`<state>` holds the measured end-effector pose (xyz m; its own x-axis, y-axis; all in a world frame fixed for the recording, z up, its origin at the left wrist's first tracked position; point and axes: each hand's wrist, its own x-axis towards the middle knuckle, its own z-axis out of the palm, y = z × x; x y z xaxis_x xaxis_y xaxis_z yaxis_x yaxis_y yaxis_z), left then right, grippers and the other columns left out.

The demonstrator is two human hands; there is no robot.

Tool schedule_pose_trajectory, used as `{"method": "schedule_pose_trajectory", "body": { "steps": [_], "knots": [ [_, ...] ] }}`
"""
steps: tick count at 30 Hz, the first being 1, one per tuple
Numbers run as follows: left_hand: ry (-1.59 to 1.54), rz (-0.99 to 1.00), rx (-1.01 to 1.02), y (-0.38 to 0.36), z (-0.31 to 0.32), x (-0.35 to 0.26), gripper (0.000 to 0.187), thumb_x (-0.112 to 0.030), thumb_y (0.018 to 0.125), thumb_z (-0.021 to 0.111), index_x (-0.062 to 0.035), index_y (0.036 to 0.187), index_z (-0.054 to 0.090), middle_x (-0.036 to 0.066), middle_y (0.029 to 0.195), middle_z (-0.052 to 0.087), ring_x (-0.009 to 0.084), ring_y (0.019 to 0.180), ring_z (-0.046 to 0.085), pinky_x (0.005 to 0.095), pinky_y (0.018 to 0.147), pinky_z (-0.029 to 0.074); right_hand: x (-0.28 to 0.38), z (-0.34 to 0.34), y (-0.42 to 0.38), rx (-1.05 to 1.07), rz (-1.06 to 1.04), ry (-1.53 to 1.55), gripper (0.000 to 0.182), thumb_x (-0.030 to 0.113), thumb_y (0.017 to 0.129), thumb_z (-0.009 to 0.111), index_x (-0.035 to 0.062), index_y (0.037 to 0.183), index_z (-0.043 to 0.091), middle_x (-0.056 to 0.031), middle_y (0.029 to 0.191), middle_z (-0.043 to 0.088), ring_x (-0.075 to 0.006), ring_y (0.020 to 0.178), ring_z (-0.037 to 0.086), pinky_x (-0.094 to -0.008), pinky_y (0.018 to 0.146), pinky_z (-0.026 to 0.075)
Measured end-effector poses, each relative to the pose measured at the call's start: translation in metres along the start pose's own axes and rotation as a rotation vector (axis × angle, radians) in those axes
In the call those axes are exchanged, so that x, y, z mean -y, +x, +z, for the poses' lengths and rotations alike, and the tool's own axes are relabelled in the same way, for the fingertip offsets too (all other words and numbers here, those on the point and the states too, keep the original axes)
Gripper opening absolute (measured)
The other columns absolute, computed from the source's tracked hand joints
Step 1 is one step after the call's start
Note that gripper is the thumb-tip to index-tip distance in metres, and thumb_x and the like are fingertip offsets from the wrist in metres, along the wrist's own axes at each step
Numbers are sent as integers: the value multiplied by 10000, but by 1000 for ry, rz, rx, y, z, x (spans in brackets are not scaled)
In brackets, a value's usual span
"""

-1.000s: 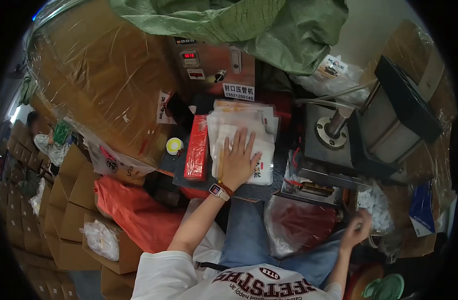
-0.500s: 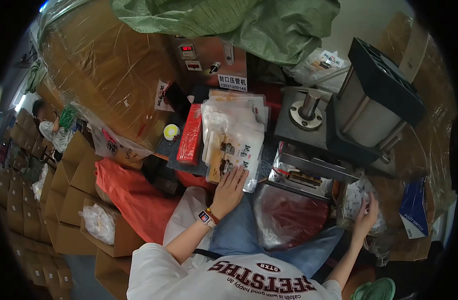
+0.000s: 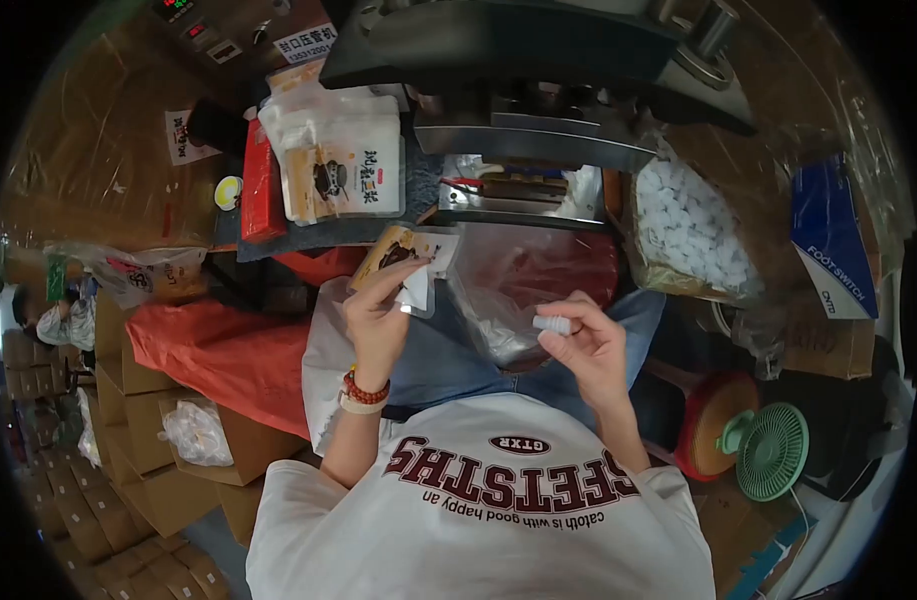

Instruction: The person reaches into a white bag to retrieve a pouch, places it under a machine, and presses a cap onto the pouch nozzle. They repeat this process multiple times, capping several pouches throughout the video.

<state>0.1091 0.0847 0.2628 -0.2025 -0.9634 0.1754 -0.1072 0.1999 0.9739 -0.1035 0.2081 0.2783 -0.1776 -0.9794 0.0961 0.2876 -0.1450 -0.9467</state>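
Note:
My left hand (image 3: 376, 318) is closed on the edge of a printed plastic pouch (image 3: 396, 250), which tilts up above my lap. The pouch is clear and white with a brown-orange print. Between the thumb and fingers of my right hand (image 3: 593, 352) is a small white ridged cap (image 3: 553, 324), held to the right of the pouch with a gap between them. A stack of similar pouches (image 3: 350, 180) lies on the dark cloth-covered table beyond my left hand. On the right stands an open box of small white pieces (image 3: 683, 225).
A press machine (image 3: 538, 95) with a metal bed (image 3: 523, 200) stands ahead. Left of the pouches is a red box (image 3: 262, 185). A blue foot-switch box (image 3: 830, 240) and a green fan (image 3: 771, 455) are at right. Cartons (image 3: 158, 430) and another person (image 3: 68, 320) are at left.
My left hand has lifted a pouch off the stack and brought it over my lap. My right hand has come out of the box of white pieces with a cap. The view has shifted.

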Motion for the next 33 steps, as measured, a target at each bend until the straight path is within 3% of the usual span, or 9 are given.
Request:
{"method": "schedule_pose_trajectory", "body": {
  "steps": [3, 7, 12, 15, 19, 23, 26, 30, 33],
  "knots": [
    [231, 288, 90, -10, 12, -12, 307, 86, 715, 560, -20, 961, 711, 99, 992, 707, 254, 985, 657, 330, 870, 495, 8, -14, 11, 115, -223, -81, 245, 0, 876, 630, -19, 1120, 636, -33, 1023, 488, -87, 917, 520, -185, 771, 420],
    [369, 437, 117, -13, 22, -25, 334, 76, 681, 562, -31, 964, 704, 92, 989, 705, 277, 979, 655, 344, 863, 501, 8, 1, 9, 139, 170, 67, 221, 17, 890, 597, -28, 1106, 624, -120, 1045, 639, -121, 837, 588, -224, 732, 493],
    [449, 516, 120, -11, 21, -30, 389, 59, 638, 552, -52, 979, 701, 75, 996, 702, 285, 970, 653, 354, 832, 514, 13, 11, -1, 134, 97, 250, 206, -34, 872, 599, -38, 1077, 627, -142, 1059, 651, -120, 867, 607, -221, 747, 493],
    [491, 540, 138, -10, 22, -30, 389, 58, 642, 549, -53, 983, 701, 72, 993, 701, 278, 962, 655, 349, 818, 518, 11, -1, 1, 111, -48, -141, 181, -26, 894, 582, -37, 1064, 644, -115, 1072, 641, -132, 949, 603, -251, 822, 484],
    [484, 528, 159, -12, 25, -28, 392, 54, 644, 547, -57, 987, 701, 70, 994, 700, 271, 952, 657, 342, 805, 521, -9, -11, 5, -20, -79, 129, 169, 2, 905, 583, -40, 1057, 645, -128, 1074, 610, -197, 969, 605, -303, 864, 478],
    [458, 470, 173, -13, 26, -21, 393, 50, 640, 549, -61, 986, 701, 70, 991, 700, 266, 942, 659, 337, 794, 523, -27, 6, -5, 85, 253, 634, 197, 26, 943, 533, -33, 1128, 561, -142, 1078, 604, -207, 912, 620, -282, 779, 500],
    [502, 479, 168, -13, 23, -18, 411, 45, 626, 550, -70, 991, 697, 61, 995, 699, 262, 938, 657, 334, 784, 524, -11, -8, -2, -54, 158, 274, 358, -6, 892, 586, -8, 1212, 425, -162, 1038, 623, -222, 802, 646, -279, 731, 536],
    [697, 589, 150, -12, 22, -22, 457, 34, 605, 555, -100, 1020, 690, 27, 1023, 696, 244, 935, 654, 329, 757, 527, 29, -3, 12, -264, -226, -473, 319, -66, 783, 694, -16, 1070, 565, -136, 995, 642, -215, 827, 643, -301, 730, 533],
    [781, 624, 171, -11, 26, -26, 465, 25, 608, 566, -115, 1035, 686, 11, 1042, 692, 223, 937, 652, 315, 738, 527, 20, 10, 26, -56, -542, -1060, 338, -10, 686, 747, -21, 1013, 662, -115, 955, 625, -256, 796, 617, -329, 688, 509]
  ]
}}
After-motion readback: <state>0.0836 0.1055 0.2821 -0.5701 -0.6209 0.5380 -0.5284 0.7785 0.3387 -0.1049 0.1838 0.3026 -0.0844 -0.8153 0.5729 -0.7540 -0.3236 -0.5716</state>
